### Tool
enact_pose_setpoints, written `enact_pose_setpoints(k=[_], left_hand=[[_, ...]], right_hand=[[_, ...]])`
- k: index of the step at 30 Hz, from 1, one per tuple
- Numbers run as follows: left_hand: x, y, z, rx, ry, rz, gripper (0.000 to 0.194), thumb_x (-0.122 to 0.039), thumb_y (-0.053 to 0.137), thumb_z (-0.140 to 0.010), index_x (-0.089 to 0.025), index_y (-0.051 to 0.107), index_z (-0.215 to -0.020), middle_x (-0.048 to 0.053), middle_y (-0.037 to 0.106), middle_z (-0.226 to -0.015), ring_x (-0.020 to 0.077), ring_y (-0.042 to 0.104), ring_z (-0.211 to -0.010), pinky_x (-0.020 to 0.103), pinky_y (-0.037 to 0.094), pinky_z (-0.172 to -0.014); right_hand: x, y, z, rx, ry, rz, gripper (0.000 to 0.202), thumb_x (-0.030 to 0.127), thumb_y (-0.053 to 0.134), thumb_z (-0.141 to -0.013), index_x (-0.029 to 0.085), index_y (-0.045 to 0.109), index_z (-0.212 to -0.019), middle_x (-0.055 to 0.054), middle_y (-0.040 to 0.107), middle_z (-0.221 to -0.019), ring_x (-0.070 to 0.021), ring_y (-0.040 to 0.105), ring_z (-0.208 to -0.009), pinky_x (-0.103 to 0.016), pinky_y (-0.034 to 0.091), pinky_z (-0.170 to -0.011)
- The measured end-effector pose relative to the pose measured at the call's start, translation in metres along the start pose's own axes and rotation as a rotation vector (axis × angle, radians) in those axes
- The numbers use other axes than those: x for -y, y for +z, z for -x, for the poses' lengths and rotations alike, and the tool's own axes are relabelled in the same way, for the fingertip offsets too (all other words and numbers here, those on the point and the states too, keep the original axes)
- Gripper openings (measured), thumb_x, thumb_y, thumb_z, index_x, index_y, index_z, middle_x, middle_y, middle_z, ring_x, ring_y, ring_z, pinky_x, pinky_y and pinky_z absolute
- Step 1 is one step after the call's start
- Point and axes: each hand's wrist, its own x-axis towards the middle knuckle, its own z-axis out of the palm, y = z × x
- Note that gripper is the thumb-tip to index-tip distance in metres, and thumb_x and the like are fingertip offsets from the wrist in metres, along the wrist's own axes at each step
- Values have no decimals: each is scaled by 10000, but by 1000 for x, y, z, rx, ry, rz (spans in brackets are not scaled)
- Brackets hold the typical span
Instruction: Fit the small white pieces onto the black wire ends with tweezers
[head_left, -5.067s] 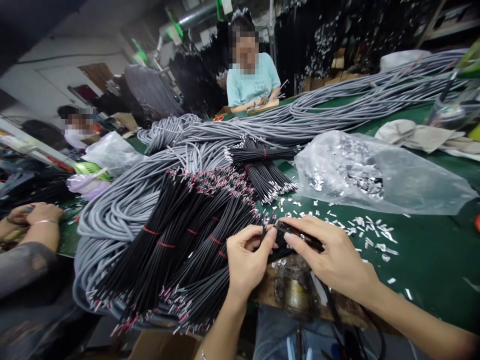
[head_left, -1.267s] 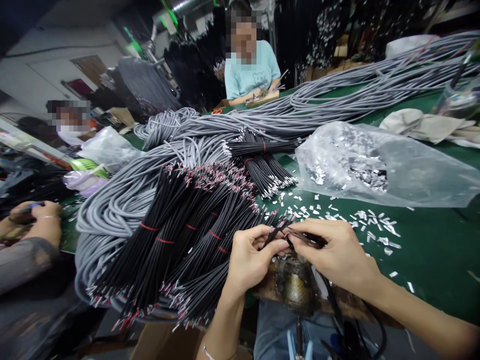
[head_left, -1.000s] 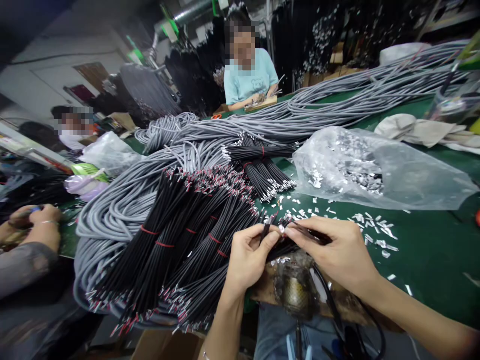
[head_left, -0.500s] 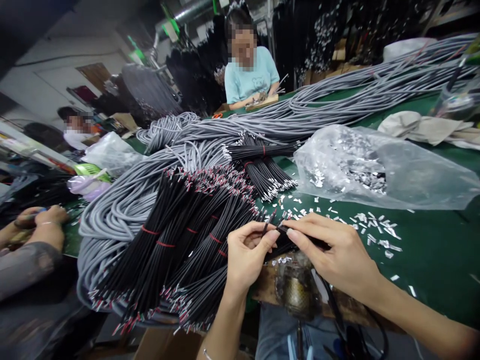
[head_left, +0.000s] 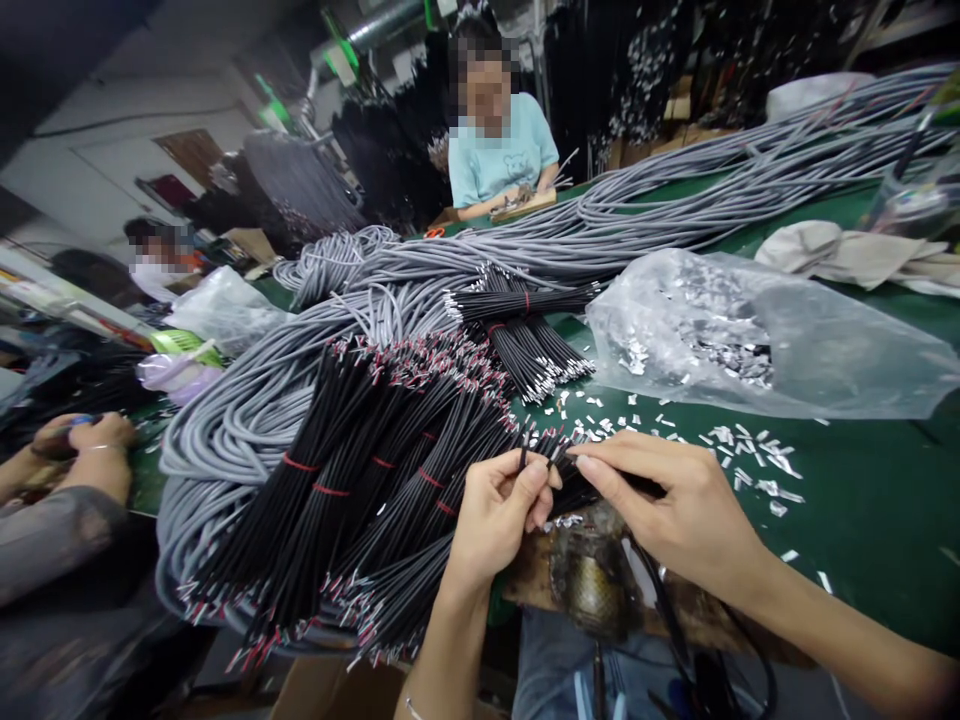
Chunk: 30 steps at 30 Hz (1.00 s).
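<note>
My left hand (head_left: 495,515) is closed, thumb against index finger, on a thin black cable (head_left: 524,452) whose short end sticks up above the fingertips. Just to the right, my right hand (head_left: 675,500) has its thumb and index finger pinched together; whatever is between them is too small to make out. A small gap separates the two sets of fingertips. Below them a dark, rounded metal fixture (head_left: 595,585) with a brassy patch sits on a wooden board (head_left: 529,570). Small silvery foil pieces (head_left: 750,450) lie scattered on the green table (head_left: 862,500) beyond my right hand.
Bundles of black cables (head_left: 300,500) tied with red bands fill the left, beside looped grey cables (head_left: 225,430). A clear plastic bag (head_left: 847,350) of foil pieces lies at right. One person (head_left: 502,160) sits opposite; another person's hands (head_left: 97,435) are at far left.
My left hand has shifted slightly right and turned, with its fingers curled in more. The right fingertips have drawn a little away from the left hand's cable.
</note>
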Motion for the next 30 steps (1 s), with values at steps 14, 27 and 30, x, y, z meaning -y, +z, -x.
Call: enact_pose_setpoints(k=[14,27,30], left_hand=[[-4,9,1,-96,-44,-64,193,-219,744,-610,-121,581,-643,-42,541,-516,39,449,-402,150,370,-400],[-1,3,4,92,-64,-49,204,-294,603,-777,-107,597,-696,-11,541,-462,69,463,-398,184,378,-425],[0,3,4,74,-61,-47,234,-322,597,-780,-109,582,-684,-22,516,-445,60,433,-372,180,355,-403]], right_hand=[[2,2,1,-70,36,-41,113,154,560,-789,182,668,-800,-31,675,-737,-136,595,-624,-271,480,-609],[3,1,-1,-23,45,-27,116,140,541,-789,181,648,-773,6,613,-659,-111,545,-569,-246,460,-610],[5,0,-2,-40,37,-55,108,146,561,-777,184,661,-777,9,614,-643,-103,529,-537,-231,447,-541]])
